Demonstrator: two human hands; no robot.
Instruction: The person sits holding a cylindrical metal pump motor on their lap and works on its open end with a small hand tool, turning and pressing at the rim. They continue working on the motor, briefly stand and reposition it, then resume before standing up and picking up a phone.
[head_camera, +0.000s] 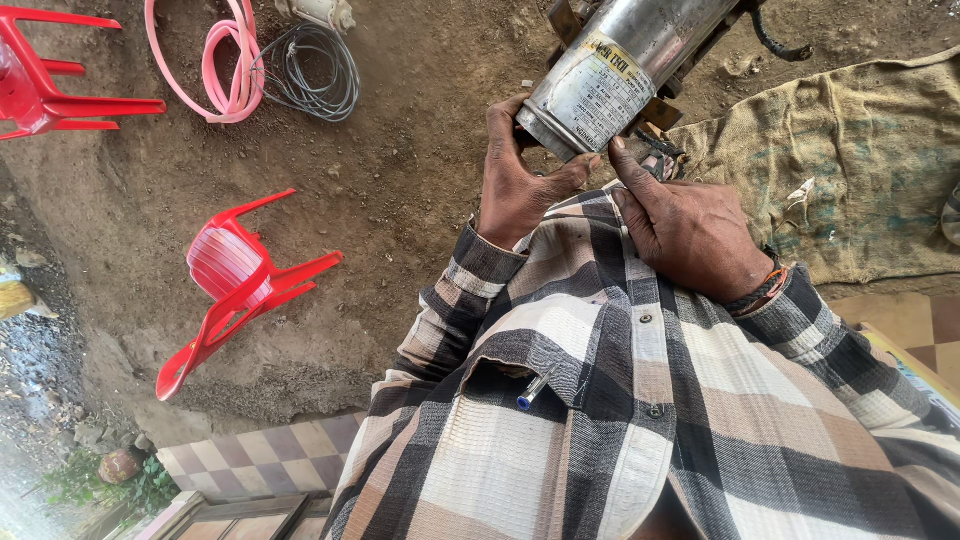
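Note:
A silver metal cylinder (620, 60) with a worn paper label, like a pump motor, slants down from the top toward my chest. My left hand (520, 185) grips its lower end from the left, thumb under the rim. My right hand (690, 235) rests against the same end from the right, with a fingertip touching the rim. A thread band circles my right wrist. My checked shirt (640, 420) fills the lower right, with a pen (532, 390) in the chest pocket. The cylinder's upper end is cut off by the picture's edge.
Bare dirt ground lies beyond. A red plastic chair (235, 285) lies tipped at the left and another red chair (45, 80) is at the top left. Coiled pink hose (225, 65) and grey cable (315, 70) lie at the top. A burlap sack (850, 170) lies at the right. Tiled floor (270, 450) runs along the bottom.

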